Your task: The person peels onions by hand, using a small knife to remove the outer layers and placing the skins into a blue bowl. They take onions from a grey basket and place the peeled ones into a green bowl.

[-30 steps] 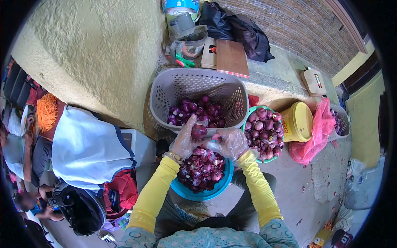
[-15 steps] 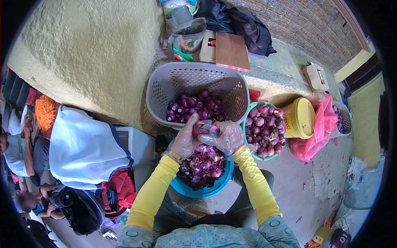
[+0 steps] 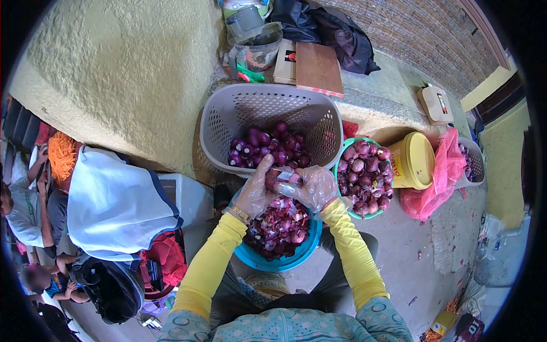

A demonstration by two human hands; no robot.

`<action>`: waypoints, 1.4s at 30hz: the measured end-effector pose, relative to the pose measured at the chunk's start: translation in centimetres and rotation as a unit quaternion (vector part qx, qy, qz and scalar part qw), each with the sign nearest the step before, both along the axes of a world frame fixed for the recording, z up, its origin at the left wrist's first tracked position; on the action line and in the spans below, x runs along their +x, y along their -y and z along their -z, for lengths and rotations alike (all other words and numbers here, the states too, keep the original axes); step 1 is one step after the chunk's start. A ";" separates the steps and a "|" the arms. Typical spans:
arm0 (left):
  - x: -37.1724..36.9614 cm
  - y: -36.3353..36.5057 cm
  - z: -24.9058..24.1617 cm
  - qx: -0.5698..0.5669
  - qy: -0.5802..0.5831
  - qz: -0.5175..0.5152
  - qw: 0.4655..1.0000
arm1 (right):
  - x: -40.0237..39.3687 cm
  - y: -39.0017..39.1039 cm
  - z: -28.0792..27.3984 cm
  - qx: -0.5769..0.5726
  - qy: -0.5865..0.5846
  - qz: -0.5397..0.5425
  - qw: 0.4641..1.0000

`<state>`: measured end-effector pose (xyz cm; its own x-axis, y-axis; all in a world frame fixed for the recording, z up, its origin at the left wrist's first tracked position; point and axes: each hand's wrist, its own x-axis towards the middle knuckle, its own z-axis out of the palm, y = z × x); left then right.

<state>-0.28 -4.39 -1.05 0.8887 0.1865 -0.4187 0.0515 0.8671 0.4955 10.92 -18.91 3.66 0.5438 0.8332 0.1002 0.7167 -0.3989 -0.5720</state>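
My left hand (image 3: 254, 191), in a clear plastic glove, is closed around a red onion (image 3: 273, 178). From the other side my right hand (image 3: 315, 187), gloved the same way, has its thumb and fingers pressed against that onion. A pale bit shows between the fingers, too small to name. Below both hands, a blue basin (image 3: 312, 242) holds loose onion skins (image 3: 275, 231). Just beyond them stands a grey perforated basket (image 3: 225, 122) with shiny peeled onions (image 3: 268, 145) at its bottom. Unpeeled onions (image 3: 364, 176) fill a green-rimmed tub (image 3: 348, 142) at the right.
A yellow bucket (image 3: 420, 162), a pink mesh sack (image 3: 427, 196) and another basket (image 3: 474, 162) stand farther right. At left, a white-blue cloth (image 3: 117, 205) covers something near a white box (image 3: 191, 199). A ledge behind the basket holds a brown board (image 3: 319, 68) and tubs. Other people sit far left.
My hands stay over the basin with the onion between them; the fingers have shifted slightly on it. At far left, a person's arms have moved.
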 end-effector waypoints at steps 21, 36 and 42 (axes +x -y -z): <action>-0.5 0.1 -1.2 0.051 -0.036 0.005 0.998 | -0.3 0.5 -0.1 -0.009 0.020 -0.081 0.996; -0.3 -0.7 0.5 0.037 -0.031 -0.023 0.999 | -0.3 0.5 1.0 -0.091 0.035 -0.129 0.987; -0.5 -0.3 -1.0 0.065 -0.058 -0.005 0.996 | -0.2 0.5 0.0 -0.101 -0.002 -0.120 0.988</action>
<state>-0.78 -4.13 -0.03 0.8335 0.2538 -0.4908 0.1076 0.7967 0.5947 10.68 -19.39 3.65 0.3284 0.9408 -0.0838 0.8022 -0.3247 -0.5010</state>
